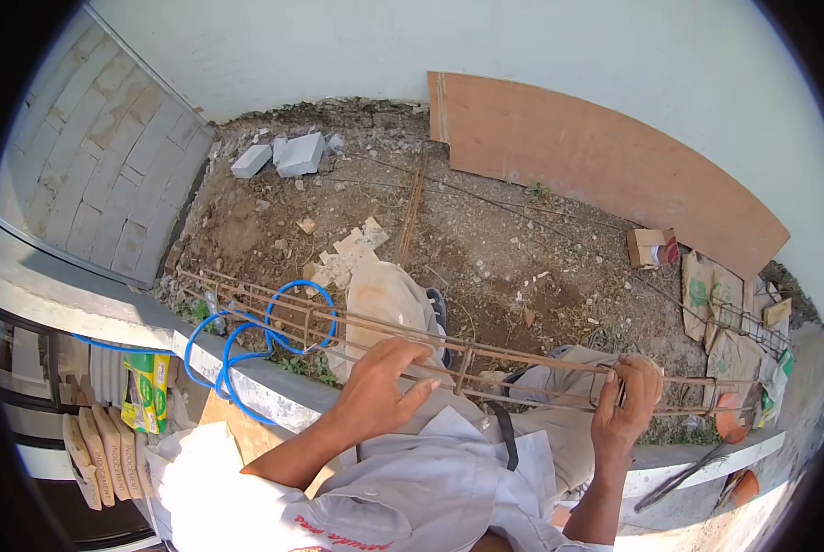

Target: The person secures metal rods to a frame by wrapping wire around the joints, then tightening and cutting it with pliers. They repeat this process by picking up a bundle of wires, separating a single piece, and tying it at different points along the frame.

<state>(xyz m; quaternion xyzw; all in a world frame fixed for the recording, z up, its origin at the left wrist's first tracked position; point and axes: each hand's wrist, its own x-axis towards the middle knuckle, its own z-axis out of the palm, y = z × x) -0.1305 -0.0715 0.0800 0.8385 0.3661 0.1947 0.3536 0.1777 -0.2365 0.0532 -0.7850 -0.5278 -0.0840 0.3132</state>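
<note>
A long rebar cage (pixel 513 356) of thin rusty bars with square stirrups lies across my lap, running from left to right. My left hand (pixel 381 385) grips its middle, fingers over the upper bars and thumb stretched along the lower ones. Further right, my right hand (pixel 629 391) is closed around the cage at a stirrup (pixel 599 386); its fingertips are partly hidden. Between the hands, another stirrup (pixel 464 368) stands around the bars.
Blue hose (pixel 223 368) loops beside the cage's left part, over the low ledge (pixel 292 405). Grey blocks (pixel 301 155) and loose rods (pixel 414 207) lie on the dirt. A brown board (pixel 596 152) leans on the wall. Cement bags (pixel 108 451) stand at lower left.
</note>
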